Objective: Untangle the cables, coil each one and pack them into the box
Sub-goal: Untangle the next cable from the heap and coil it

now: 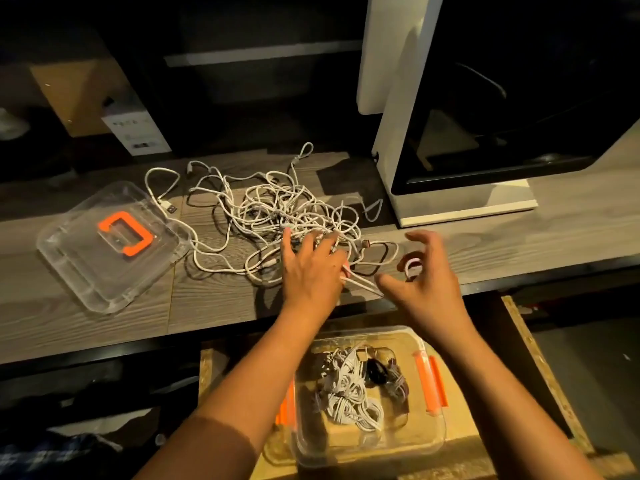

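On the desk, far left: clear plastic lid point(104, 271), lying flat, with an orange handle point(126, 233) at its centre. Lid corner just beside the outer cable loops.

Behind the desk, rear left: brown carton with a white printed label point(136, 133). Print too small and blurred to read.

Centre of desk: tangle of white cables point(273, 209), many loops crossed over one another. One USB plug point(170, 207) lies free at the left edge of the tangle, near the lid.

Left hand point(311, 268): palm down, fingers straight and spread, lying flat on the near-right side of the tangle. Two white strands point(363, 282) run out from under its thumb side towards the right hand.

Below the desk edge, on a chipboard board point(485, 420): clear box point(415, 445), lid off, orange latch point(431, 382) on its right side and another partly hidden behind the left forearm. Inside: several coiled white cables point(349, 393), one dark coil point(377, 370), one greyish coil point(398, 384).

Right hand point(426, 275): above the desk, right of the tangle, fingers half curled in a claw, thumb stretched towards the strand ends. A small pale loop point(412, 266) shows under the fingers; cannot tell whether it is gripped.

Right rear: white-framed machine point(391, 140) with a dark window, standing on the desk.
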A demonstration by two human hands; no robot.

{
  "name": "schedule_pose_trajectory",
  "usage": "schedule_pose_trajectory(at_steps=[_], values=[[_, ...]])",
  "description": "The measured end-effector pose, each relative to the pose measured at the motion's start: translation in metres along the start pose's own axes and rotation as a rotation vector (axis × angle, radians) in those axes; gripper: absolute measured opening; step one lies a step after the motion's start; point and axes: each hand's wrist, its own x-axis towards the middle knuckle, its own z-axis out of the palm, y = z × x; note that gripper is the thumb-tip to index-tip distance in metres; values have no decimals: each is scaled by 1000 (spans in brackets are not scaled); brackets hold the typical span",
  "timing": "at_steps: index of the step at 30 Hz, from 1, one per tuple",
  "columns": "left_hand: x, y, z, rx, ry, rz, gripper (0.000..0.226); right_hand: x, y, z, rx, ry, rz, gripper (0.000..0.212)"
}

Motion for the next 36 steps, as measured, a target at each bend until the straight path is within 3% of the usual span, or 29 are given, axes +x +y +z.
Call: schedule_pose_trajectory(at_steps=[1,3,5,8,12,15,19,22,25,28,30,32,34,36], values=[[0,-1,2,11,36,30,28,5,4,2,-260,-117,7,46],[1,-3,1,-8,114,88,25,15,7,15,-702,-330,-50,25],[0,-5,0,-75,187,165,21,20,5,21,-767,-349,-69,10],[-2,-21,3,-201,141,250,24,30,8,14,-527,-318,-113,21],[-2,-30,-5,-460,-203,191,28,35,19,8,-343,-272,-174,21],[2,-31,-7,-489,-292,138,43,39,19,11,-108,-195,-124,16],[7,-29,-3,-417,-225,116,30,24,9,17,397,-213,-56,22],[7,-29,2,-367,-170,-18,21,7,3,24,740,-260,0,16],[7,-33,5,-147,-149,-54,23,2,0,26,885,-249,21,19],[14,-26,6,-46,-83,-33,27,4,-4,29,1024,-115,97,22],[21,-22,4,-14,-28,-66,34,8,-5,26,919,-25,136,23],[25,-23,4,48,-38,-53,46,13,-6,21,651,-42,159,26],[25,-23,2,94,0,3,47,22,-2,20,267,-109,125,31],[24,-19,4,81,92,77,35,31,4,28,-300,-231,41,22]])
